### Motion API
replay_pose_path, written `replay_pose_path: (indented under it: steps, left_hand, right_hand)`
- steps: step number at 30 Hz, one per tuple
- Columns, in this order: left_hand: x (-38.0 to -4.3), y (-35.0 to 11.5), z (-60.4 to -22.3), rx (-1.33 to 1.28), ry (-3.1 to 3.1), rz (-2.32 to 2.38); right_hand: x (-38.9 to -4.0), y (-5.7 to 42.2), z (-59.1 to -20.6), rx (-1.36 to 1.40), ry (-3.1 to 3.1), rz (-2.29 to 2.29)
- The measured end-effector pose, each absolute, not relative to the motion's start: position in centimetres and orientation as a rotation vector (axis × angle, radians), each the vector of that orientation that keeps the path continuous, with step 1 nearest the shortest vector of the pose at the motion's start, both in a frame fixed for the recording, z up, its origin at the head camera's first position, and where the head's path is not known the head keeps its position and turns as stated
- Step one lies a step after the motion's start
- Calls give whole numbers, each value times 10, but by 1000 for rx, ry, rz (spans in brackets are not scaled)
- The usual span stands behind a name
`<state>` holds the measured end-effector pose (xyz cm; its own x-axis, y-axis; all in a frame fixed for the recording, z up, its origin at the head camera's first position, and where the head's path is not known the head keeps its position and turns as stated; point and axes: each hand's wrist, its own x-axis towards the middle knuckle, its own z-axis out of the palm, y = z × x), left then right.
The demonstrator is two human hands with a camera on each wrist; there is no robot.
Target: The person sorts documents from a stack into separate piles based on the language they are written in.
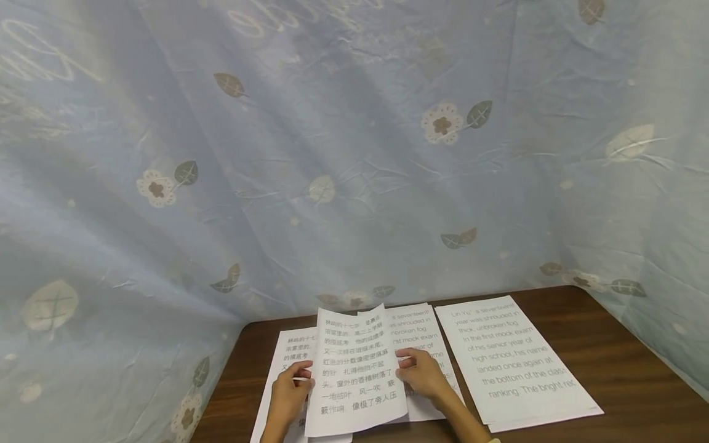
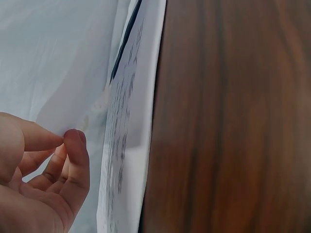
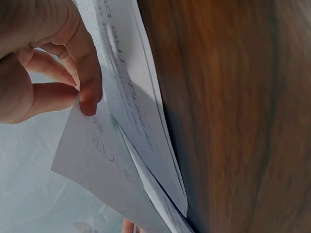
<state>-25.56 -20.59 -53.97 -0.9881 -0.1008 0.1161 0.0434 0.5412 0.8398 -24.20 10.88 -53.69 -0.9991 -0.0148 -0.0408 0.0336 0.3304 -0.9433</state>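
Sheet [image 1: 354,372] raised, side edges pinched, tabletop [image 1: 604,351] rightward

Colours before you
Your held sheet [image 1: 356,372] is white with grey print; the surface [image 1: 581,338], dark brown, streaked; the cloth [image 1: 376,203], grey-blue with leaves and flowers.

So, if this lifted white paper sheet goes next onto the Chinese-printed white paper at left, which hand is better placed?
Likely the left hand, which pinches the lifted white paper sheet by its left edge over the Chinese-printed white paper; the right hand pinches its right edge over English-printed white paper.
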Motion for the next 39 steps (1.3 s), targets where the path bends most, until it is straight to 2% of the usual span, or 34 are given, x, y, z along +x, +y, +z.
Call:
replay_pose_path:
  steps: [39]
  left_hand:
    - [-250, -300, -533, 144, -2770, -1331]
  right_hand:
    - [-243, 21, -542, -100, 2374, -1857]
